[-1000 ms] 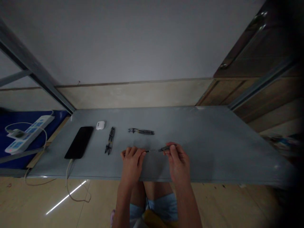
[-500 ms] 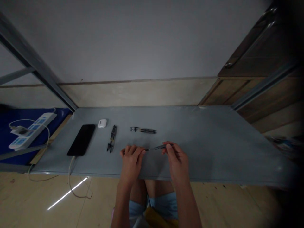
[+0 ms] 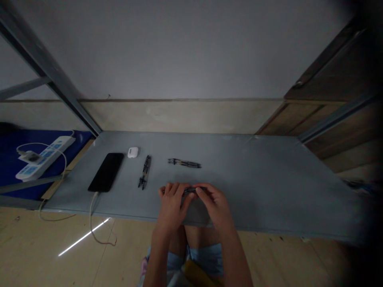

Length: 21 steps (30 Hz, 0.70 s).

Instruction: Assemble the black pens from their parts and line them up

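I see left hand (image 3: 172, 202) and right hand (image 3: 214, 202) both pinching one pen (image 3: 189, 190), fingers close together, near table (image 3: 263, 187) front edge. Pen markings too small to read.

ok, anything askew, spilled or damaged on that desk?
Nothing spilled or broken shows. Mildly odd: the pale cable from the phone droops over the front edge of the desk, where it might snag. The held pen is mostly hidden, so I can't judge its condition.

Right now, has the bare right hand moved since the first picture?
Yes: the right hand went left, judged against the slim dark pens lying crosswise on the flat grey table.
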{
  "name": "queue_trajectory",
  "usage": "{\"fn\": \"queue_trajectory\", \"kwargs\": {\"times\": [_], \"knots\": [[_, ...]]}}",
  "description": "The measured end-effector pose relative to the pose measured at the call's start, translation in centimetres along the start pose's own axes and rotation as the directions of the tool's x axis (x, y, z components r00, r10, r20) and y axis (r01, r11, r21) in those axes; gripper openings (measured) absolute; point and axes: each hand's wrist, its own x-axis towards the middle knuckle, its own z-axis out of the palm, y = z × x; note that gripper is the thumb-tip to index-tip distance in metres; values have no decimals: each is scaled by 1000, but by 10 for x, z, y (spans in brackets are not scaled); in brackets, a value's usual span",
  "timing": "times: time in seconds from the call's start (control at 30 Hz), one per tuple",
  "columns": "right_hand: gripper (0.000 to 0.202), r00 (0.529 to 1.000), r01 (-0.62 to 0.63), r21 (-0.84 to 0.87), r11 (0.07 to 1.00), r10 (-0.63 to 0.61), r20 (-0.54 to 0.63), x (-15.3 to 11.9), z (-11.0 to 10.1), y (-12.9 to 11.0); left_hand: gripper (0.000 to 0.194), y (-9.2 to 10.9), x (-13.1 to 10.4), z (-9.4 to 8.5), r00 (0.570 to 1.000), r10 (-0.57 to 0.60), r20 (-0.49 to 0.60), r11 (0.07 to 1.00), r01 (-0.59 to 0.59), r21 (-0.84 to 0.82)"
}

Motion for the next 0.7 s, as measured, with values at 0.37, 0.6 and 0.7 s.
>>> {"fn": "queue_trajectory", "kwargs": {"times": [0.37,0.6,0.7], "knots": [[45,1000,18,-261,965,-19,1,-2,2,3,19,-6,0,0,1000,21,23,1000,-21,23],[29,989,144,-290,946,-124,85,-1,-7,2,19,-5,0,1,1000,10,19,1000,-11,26],[45,992,119,-372,921,-127,4,-1,-8,5,18,0,0,2,999,45,29,999,-44,-13]]}}
